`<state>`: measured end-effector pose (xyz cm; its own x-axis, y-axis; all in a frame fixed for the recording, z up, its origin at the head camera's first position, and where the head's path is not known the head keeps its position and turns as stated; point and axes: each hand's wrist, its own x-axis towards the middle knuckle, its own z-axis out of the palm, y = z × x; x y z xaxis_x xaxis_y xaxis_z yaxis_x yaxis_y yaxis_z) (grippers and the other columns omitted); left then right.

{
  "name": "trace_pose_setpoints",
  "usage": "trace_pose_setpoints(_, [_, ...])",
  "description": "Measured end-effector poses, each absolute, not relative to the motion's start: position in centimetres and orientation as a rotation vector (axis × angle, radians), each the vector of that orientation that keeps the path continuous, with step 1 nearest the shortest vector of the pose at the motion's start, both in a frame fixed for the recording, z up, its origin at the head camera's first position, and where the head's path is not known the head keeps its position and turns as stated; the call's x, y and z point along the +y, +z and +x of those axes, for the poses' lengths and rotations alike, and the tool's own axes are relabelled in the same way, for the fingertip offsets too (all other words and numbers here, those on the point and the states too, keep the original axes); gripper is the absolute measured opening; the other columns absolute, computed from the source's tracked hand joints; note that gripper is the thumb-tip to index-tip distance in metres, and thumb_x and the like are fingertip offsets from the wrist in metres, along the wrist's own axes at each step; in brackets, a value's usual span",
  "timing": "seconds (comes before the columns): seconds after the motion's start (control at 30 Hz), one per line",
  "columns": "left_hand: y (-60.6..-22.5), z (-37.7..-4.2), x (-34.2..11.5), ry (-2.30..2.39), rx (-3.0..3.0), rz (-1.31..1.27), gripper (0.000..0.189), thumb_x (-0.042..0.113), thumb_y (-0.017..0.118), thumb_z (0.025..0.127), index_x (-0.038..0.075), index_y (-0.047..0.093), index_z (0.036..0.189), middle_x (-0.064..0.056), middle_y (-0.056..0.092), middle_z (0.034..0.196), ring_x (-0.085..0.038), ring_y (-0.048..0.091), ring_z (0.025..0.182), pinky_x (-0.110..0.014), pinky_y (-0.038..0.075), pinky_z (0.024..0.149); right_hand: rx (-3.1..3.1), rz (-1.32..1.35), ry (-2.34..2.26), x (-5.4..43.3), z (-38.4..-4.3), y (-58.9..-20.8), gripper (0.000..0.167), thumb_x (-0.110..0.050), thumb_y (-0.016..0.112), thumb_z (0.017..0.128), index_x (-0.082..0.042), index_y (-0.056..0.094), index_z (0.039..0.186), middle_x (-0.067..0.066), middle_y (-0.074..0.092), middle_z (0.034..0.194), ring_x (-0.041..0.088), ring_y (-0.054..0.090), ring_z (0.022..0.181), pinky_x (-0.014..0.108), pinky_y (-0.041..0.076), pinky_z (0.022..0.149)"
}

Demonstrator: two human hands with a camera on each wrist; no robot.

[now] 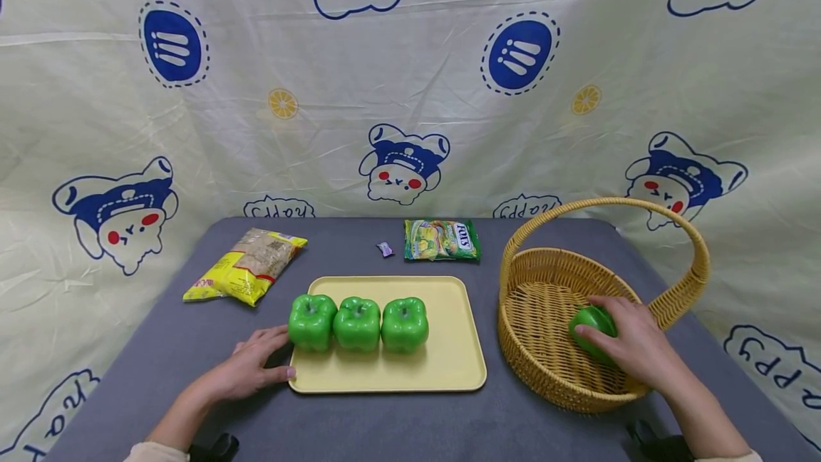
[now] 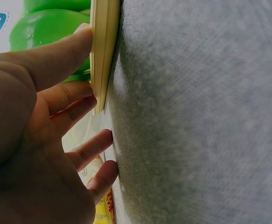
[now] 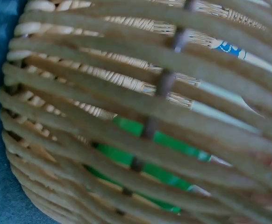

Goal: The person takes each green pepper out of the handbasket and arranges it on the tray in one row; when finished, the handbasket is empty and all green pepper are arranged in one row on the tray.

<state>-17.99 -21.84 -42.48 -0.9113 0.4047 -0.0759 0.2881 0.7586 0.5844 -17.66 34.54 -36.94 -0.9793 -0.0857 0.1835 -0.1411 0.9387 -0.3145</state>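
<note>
Three green bell peppers (image 1: 358,324) stand in a row on a cream tray (image 1: 449,369). At the tray's left edge is my left hand (image 1: 259,364); in the left wrist view its thumb and nearest fingertips touch the tray's rim (image 2: 100,51), the other fingers spread over the cloth. My right hand (image 1: 631,337) reaches inside the wicker basket (image 1: 541,305) on the right and grips another green bell pepper (image 1: 591,330) from above. In the right wrist view that pepper (image 3: 140,154) shows green through the woven wall, which hides most of the hand.
A yellow snack bag (image 1: 250,266) lies at the back left. Behind the tray are a small purple packet (image 1: 385,249) and a green snack packet (image 1: 442,239). The basket's tall arched handle (image 1: 695,262) rises over my right hand. A printed curtain hangs behind the grey tabletop.
</note>
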Motion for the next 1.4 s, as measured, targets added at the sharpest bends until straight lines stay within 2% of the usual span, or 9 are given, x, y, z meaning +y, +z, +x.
trace_pose_setpoints(0.13, [-42.5,-18.0,-21.9,0.866,2.765,0.561,0.069,0.038,0.069,0.083,0.001,0.047,0.136,-0.024,0.041,0.143,-0.043,0.035,0.129,-0.065,0.027,0.09,-2.942,0.163,0.481,34.6,-17.8,-37.2,0.065,-0.045,0.065,0.086,0.001,0.05,0.129,0.026,0.055,0.115,0.032,0.047,0.089,0.031,0.03,0.061])
trace_pose_setpoints(0.33, [-42.6,-18.0,-21.9,0.862,2.771,0.566,0.069,0.039,0.069,0.083,0.002,0.047,0.137,-0.023,0.041,0.143,-0.043,0.035,0.129,-0.064,0.028,0.09,-2.942,0.124,0.458,34.9,-17.8,-37.5,0.067,-0.046,0.065,0.086,0.002,0.049,0.129,0.03,0.049,0.12,0.041,0.046,0.098,0.035,0.033,0.063])
trace_pose_setpoints(0.53, [-42.5,-18.0,-21.9,0.861,2.771,0.564,0.069,0.039,0.069,0.083,0.001,0.048,0.136,-0.023,0.041,0.143,-0.043,0.035,0.129,-0.064,0.027,0.09,-3.006,0.078,0.417,35.5,-18.3,-37.7,0.076,-0.05,0.063,0.086,0.006,0.043,0.132,0.035,0.046,0.122,0.043,0.046,0.096,0.039,0.036,0.064])
trace_pose_setpoints(0.77, [-42.5,-18.0,-21.9,0.867,2.764,0.565,0.068,0.039,0.068,0.084,0.001,0.047,0.137,-0.023,0.041,0.143,-0.043,0.034,0.129,-0.066,0.027,0.091,-3.041,0.098,0.406,35.5,-18.7,-37.7,0.075,-0.048,0.065,0.084,0.006,0.044,0.131,0.03,0.052,0.113,0.034,0.049,0.087,0.032,0.034,0.06])
trace_pose_setpoints(0.97, [-42.4,-18.0,-21.9,0.873,2.761,0.568,0.069,0.038,0.069,0.083,0.001,0.047,0.137,-0.024,0.041,0.143,-0.043,0.034,0.129,-0.065,0.026,0.09,-3.034,0.237,0.458,35.0,-18.5,-37.6,0.073,-0.049,0.065,0.084,0.001,0.045,0.134,0.029,0.052,0.121,0.027,0.053,0.088,0.029,0.035,0.06])
trace_pose_setpoints(1.03, [-42.4,-18.0,-21.9,0.875,2.762,0.568,0.069,0.038,0.069,0.083,0.001,0.047,0.136,-0.024,0.041,0.143,-0.043,0.035,0.129,-0.065,0.026,0.09,-3.032,0.263,0.463,34.8,-18.5,-37.6,0.072,-0.048,0.065,0.084,-0.001,0.045,0.135,0.027,0.053,0.122,0.028,0.053,0.09,0.029,0.035,0.06])
trace_pose_setpoints(1.23, [-42.5,-18.0,-21.8,0.879,2.752,0.555,0.069,0.038,0.069,0.083,0.001,0.047,0.137,-0.024,0.04,0.144,-0.043,0.034,0.129,-0.065,0.026,0.091,-3.027,0.218,0.387,34.9,-18.6,-37.5,0.077,-0.052,0.067,0.081,0.001,0.047,0.133,0.031,0.052,0.122,0.041,0.05,0.099,0.038,0.037,0.065])
trace_pose_setpoints(1.4, [-42.5,-18.0,-21.8,0.877,2.747,0.542,0.07,0.038,0.069,0.083,0.001,0.046,0.137,-0.024,0.04,0.144,-0.042,0.034,0.129,-0.065,0.026,0.091,-3.117,0.164,0.375,35.3,-18.7,-37.6,0.086,-0.059,0.066,0.078,0.004,0.044,0.134,0.033,0.051,0.119,0.031,0.054,0.086,0.033,0.037,0.06])
